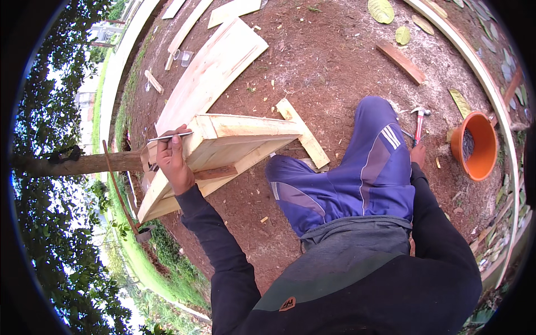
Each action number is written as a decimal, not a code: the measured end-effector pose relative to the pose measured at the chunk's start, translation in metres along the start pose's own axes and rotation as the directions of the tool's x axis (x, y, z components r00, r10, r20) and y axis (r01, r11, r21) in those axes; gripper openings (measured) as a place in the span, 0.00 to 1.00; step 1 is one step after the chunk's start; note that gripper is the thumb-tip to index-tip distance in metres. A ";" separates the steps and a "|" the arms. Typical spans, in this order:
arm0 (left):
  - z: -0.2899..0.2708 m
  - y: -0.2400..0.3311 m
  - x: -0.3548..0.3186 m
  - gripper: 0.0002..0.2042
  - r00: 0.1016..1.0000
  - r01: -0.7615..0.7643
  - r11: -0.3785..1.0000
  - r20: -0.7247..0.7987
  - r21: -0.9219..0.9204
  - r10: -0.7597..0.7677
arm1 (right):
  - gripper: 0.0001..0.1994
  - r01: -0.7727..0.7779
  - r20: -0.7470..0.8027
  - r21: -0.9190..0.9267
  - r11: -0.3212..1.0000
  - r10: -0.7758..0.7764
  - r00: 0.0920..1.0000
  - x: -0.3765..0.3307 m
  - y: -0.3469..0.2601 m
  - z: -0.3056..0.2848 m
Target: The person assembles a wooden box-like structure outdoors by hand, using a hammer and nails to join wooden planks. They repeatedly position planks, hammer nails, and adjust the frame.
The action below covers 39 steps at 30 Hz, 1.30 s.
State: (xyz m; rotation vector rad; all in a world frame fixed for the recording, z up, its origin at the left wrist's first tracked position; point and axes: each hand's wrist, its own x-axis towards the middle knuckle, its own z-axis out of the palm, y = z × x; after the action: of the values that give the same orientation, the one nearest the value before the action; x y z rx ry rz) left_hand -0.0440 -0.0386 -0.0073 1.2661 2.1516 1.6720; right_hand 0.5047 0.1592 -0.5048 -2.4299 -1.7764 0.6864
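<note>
My left hand (pixel 176 163) is raised at the near-left corner of a pale wooden box frame (pixel 245 126), its fingers closed around a thin grey rod (pixel 167 136). Whether the rod is a nail or a pencil is too small to tell. The frame stands tilted on the ground, with a darker wood strip (pixel 215 173) inside it. Down by my right knee, my right hand (pixel 418 154) closes on the lower end of a claw hammer (pixel 419 125) with a red handle and metal head. The hammer lies low, close to the soil.
An orange bucket (pixel 486 146) with small grey pieces inside stands to the right. A wide pale board (pixel 218 67) lies beyond the frame, and a short plank (pixel 312 145) rests beside it. A reddish offcut (pixel 401 62) lies farther off. A tree trunk (pixel 84 163) is at left.
</note>
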 end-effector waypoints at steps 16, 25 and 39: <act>0.000 0.000 0.002 0.10 1.000 0.002 1.000 0.010 0.008 -0.002 | 0.26 -0.002 0.001 -0.019 1.000 0.002 1.000 0.006 0.007 0.009; 0.001 0.001 0.001 0.09 1.000 -0.008 1.000 0.007 -0.008 0.008 | 0.26 -0.042 0.049 0.001 0.999 0.042 0.998 -0.004 -0.011 -0.009; 0.004 0.004 -0.001 0.09 1.000 0.002 1.000 0.016 -0.021 -0.001 | 0.25 0.039 -0.048 -0.021 0.999 -0.040 0.998 0.015 0.017 0.024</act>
State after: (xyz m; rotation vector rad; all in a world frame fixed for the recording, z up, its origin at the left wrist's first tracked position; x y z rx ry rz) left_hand -0.0393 -0.0364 -0.0061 1.2679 2.1201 1.6730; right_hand 0.5143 0.1618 -0.5359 -2.3951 -1.8165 0.6033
